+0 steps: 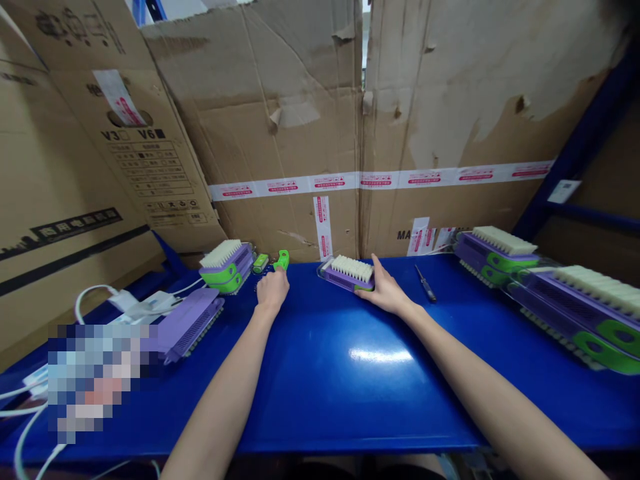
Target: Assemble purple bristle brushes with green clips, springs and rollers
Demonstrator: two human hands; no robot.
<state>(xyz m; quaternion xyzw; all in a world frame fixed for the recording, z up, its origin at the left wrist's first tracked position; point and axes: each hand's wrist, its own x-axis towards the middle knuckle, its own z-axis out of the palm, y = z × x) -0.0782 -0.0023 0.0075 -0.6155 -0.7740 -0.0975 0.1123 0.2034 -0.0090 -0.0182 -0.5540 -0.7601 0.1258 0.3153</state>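
Brown cardboard panels stand behind your glossy blue tabletop. Near its back edge, your right hand, thumb and fingers parted, holds one end of a purple-and-green block brush with cream bristles; your left hand curls at a green plastic piece, its grip hard to tell.

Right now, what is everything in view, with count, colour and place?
Brush: one, purple, green and cream, centre.
Green piece: one, green, left of centre.
Small block: one, green, beside it.
Brush stacks: three, purple, green and cream, one left, two right.
Facedown brush: one, purple, left.
Screwdriver: one, dark handle, right of centre.
Plugs: count unclear, white, left.
Cables: several, white, far left.
Cardboard: several panels, brown, back and left.
Tape: several strips, white and red, on cardboard.
Frame: one, blue, right.
Table: one, blue, beneath.
Left hand: one, bare, at green piece.
Right hand: one, bare, at brush.
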